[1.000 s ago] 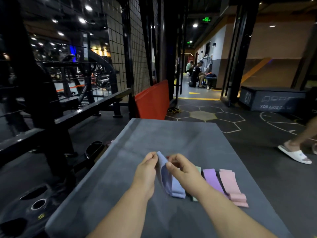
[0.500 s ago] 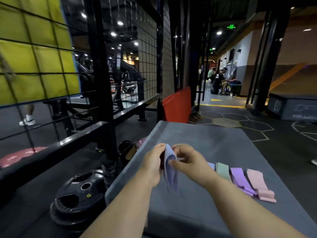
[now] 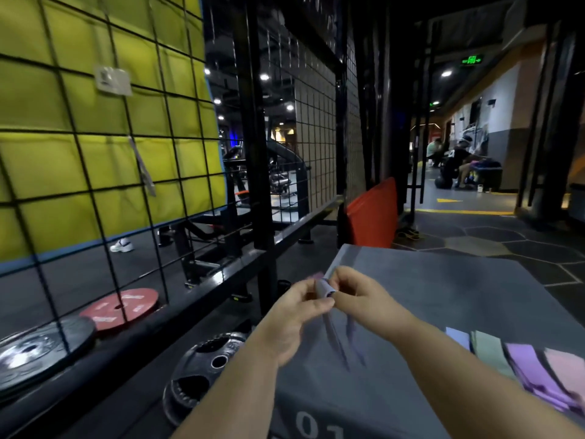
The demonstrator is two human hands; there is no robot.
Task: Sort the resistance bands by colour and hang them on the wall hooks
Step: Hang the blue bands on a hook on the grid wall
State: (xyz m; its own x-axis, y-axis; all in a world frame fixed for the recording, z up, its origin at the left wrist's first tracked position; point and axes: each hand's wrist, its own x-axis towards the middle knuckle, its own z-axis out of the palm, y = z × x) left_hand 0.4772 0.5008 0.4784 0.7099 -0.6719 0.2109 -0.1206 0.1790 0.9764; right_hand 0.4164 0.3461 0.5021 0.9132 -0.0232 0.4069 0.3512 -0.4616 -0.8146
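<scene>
My left hand [image 3: 296, 315] and my right hand [image 3: 364, 301] both pinch the top of a light blue resistance band [image 3: 326, 289], which hangs blurred below them over the grey soft box [image 3: 443, 289]. On the box at the lower right lie another blue band [image 3: 457, 337], a green band [image 3: 489, 350], a purple band [image 3: 531, 372] and a pink band [image 3: 566, 369], side by side. A black wire grid wall [image 3: 104, 160] stands to the left, with a pale strip [image 3: 142, 166] hanging on it in front of a yellow mat.
Weight plates lie on the floor at the left: a red one [image 3: 123, 307], a black one [image 3: 38, 346] and another black one [image 3: 202, 369] against the box. An orange pad [image 3: 372, 213] leans beyond the box. People sit far down the corridor [image 3: 459, 166].
The view has swung left toward the grid wall and yellow mat. My hands have lifted the blue band higher and drawn its top together; the other bands have slid toward the right edge.
</scene>
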